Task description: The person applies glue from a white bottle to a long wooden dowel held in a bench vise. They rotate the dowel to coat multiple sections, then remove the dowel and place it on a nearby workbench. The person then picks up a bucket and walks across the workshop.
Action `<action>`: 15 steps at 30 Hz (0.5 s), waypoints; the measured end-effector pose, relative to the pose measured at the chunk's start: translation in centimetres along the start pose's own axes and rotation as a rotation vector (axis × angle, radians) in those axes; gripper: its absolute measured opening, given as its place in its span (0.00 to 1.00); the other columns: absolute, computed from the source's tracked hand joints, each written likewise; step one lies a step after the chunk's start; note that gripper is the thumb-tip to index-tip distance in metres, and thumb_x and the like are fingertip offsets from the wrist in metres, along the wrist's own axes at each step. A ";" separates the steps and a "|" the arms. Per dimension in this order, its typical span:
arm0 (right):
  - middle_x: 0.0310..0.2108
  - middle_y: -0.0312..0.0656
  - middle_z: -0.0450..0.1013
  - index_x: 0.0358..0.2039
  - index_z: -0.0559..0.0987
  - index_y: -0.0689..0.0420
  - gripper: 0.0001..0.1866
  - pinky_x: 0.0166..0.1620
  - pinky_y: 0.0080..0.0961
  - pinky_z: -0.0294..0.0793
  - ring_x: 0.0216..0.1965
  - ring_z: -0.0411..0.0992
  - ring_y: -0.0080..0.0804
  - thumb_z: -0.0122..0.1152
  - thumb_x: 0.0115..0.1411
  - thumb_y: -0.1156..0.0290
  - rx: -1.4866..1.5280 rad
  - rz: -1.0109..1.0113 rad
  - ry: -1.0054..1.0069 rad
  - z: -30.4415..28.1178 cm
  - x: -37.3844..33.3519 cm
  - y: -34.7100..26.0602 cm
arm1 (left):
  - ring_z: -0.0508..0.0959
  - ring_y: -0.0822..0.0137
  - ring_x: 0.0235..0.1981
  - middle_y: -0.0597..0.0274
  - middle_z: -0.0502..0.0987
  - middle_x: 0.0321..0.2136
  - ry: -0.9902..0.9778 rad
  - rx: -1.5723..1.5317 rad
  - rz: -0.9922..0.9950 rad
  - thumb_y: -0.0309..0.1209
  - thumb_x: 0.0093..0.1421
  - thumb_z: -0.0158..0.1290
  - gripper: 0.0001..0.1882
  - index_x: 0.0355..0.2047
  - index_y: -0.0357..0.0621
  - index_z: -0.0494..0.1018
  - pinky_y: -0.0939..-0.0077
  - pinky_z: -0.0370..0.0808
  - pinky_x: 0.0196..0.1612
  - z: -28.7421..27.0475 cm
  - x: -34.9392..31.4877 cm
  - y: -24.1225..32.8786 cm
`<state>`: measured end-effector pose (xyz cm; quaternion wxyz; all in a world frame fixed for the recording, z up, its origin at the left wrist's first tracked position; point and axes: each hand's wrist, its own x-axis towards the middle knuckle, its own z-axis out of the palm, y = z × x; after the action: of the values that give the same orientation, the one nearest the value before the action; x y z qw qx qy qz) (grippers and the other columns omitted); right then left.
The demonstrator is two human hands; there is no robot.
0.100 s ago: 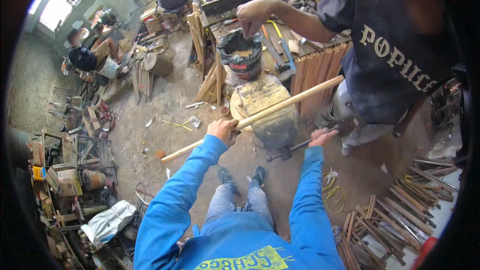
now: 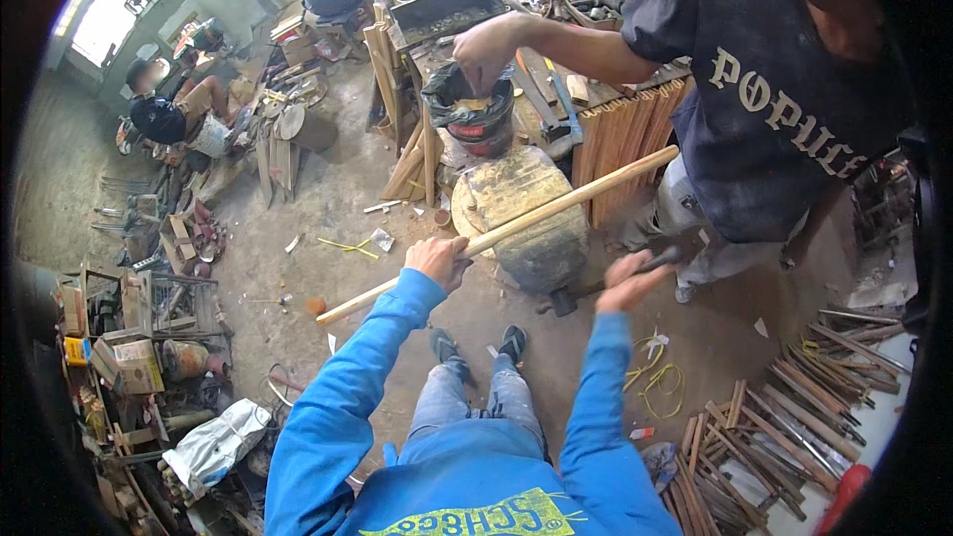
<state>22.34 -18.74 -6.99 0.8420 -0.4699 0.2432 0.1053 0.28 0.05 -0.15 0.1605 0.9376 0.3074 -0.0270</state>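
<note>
L hand [image 2: 435,264]: curled round stick [image 2: 586,194], prob. to steady
R hand [image 2: 627,288]: curled round tool [image 2: 660,258]
Block [image 2: 511,179]: 12 o'clock, below stick

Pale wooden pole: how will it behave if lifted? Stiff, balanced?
Probably stiff: the pole shows no obvious sag. Lifted by the left grip alone, it may tip far-end-down, since more of it extends beyond that grip than behind it. Likely fairly light for its length, as it looks like slim wood.
</note>
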 end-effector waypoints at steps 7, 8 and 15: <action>0.35 0.45 0.76 0.40 0.76 0.54 0.15 0.40 0.40 0.71 0.36 0.73 0.43 0.49 0.58 0.60 -0.522 0.376 -1.052 -12.5 -10.3 15.5 | 0.78 0.45 0.25 0.50 0.77 0.21 0.009 -0.021 -0.001 0.39 0.54 0.55 0.08 0.30 0.51 0.71 0.51 0.74 0.28 0.4 -0.5 -0.2; 0.40 0.48 0.77 0.45 0.77 0.54 0.19 0.43 0.42 0.72 0.40 0.75 0.46 0.50 0.56 0.61 -0.392 0.848 -0.942 -13.0 -8.7 18.0 | 0.78 0.45 0.25 0.50 0.77 0.21 0.001 -0.009 -0.025 0.39 0.54 0.55 0.08 0.30 0.51 0.71 0.51 0.74 0.27 0.2 -0.2 -0.2; 0.28 0.40 0.72 0.35 0.74 0.57 0.28 0.41 0.33 0.71 0.30 0.71 0.35 0.37 0.65 0.44 0.313 0.759 -0.272 -11.6 10.8 8.4 | 0.77 0.45 0.25 0.49 0.76 0.21 0.033 -0.033 0.033 0.37 0.53 0.55 0.08 0.31 0.50 0.72 0.51 0.73 0.27 -0.5 -0.6 -0.3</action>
<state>24.59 -24.54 -23.77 0.8292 -0.1958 0.2984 0.4303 -0.46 0.12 0.35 0.1715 0.9400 0.2947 -0.0040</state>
